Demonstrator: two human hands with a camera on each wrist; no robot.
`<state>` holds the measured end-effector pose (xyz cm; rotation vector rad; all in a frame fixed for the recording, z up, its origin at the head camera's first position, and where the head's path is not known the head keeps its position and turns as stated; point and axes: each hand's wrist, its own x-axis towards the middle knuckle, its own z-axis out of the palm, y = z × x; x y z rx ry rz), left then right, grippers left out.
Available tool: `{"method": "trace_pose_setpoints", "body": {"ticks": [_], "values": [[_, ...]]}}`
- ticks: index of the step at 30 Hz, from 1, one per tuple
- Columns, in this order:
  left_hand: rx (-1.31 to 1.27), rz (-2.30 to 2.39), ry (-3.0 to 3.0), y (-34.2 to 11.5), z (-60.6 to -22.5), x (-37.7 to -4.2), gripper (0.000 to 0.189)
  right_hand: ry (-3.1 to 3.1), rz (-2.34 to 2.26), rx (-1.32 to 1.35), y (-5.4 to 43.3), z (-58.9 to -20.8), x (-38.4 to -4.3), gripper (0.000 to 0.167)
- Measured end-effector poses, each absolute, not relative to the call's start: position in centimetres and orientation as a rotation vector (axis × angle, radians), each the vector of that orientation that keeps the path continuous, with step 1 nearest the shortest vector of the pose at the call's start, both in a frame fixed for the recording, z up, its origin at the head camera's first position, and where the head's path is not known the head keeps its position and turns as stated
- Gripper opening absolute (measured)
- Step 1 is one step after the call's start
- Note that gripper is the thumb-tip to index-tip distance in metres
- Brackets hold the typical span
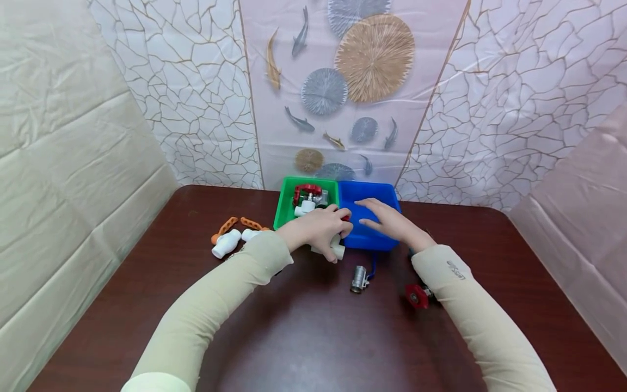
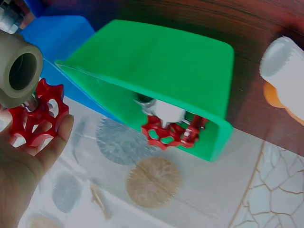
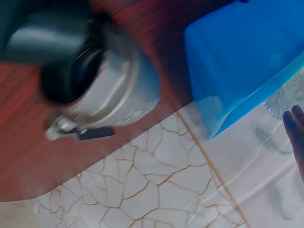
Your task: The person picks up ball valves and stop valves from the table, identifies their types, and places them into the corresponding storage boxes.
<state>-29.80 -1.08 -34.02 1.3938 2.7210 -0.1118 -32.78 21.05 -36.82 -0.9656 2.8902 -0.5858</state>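
Note:
My left hand grips a valve by its red handwheel, above the near side of the bins. Its beige plastic body has a round open end. In the green bin lie a valve with a red handwheel and a white plastic fitting. Over the blue bin hovers my right hand, fingers extended and holding nothing. Only its fingertips show at the edge of the right wrist view.
Left on the brown table lie white valves with orange handles. A metal ball valve with a blue lever sits before the blue bin. A red-wheeled valve is partly under the right forearm. A metal fitting shows blurred.

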Motion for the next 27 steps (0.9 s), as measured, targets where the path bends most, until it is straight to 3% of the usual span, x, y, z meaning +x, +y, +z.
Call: {"method": "trace_pose_setpoints", "body": {"ticks": [10,27], "values": [[1.294,-0.097,2.734,-3.1,-34.0,-31.0,0.073,2.912,-0.595,-0.973,18.8,-36.9,-33.3,0.059],[1.106,0.017,2.811,-6.6,-34.0,-33.5,0.099,2.727,-0.359,-0.717,14.6,-37.0,-35.0,0.071]]}}
